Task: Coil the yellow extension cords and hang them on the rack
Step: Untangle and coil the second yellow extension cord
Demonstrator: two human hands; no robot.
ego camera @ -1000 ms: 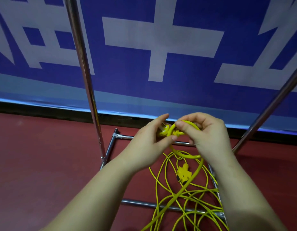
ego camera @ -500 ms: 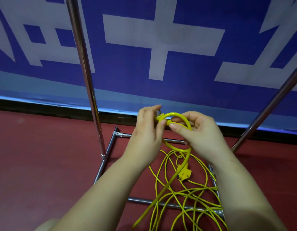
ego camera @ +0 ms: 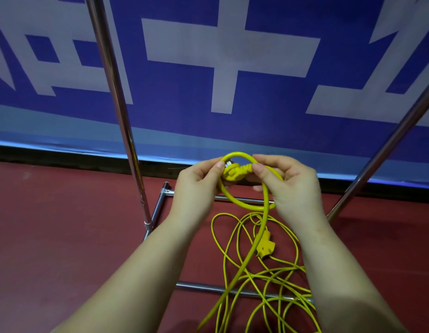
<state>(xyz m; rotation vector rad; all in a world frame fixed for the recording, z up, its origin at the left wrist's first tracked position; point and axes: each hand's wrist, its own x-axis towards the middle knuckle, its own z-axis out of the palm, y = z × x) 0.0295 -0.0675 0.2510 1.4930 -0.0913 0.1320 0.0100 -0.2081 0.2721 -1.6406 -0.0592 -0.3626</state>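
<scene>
Red floor (ego camera: 64,248) meets a blue-and-white banner (ego camera: 232,80) behind the chrome rack (ego camera: 117,104). Left hand (ego camera: 196,191) and right hand (ego camera: 290,186) pinch the yellow cord (ego camera: 247,207).

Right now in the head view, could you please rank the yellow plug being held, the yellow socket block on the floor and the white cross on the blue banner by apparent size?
1. White cross, largest.
2. Yellow plug and yellow socket block look alike; the plug is nearer the camera, so unranked.

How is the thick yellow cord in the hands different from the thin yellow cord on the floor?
The thick cord is bent into one small loop held up between the left hand and right hand; the thin cord sprawls in loose, tangled loops on the red floor, untouched. Both are yellow.
</scene>
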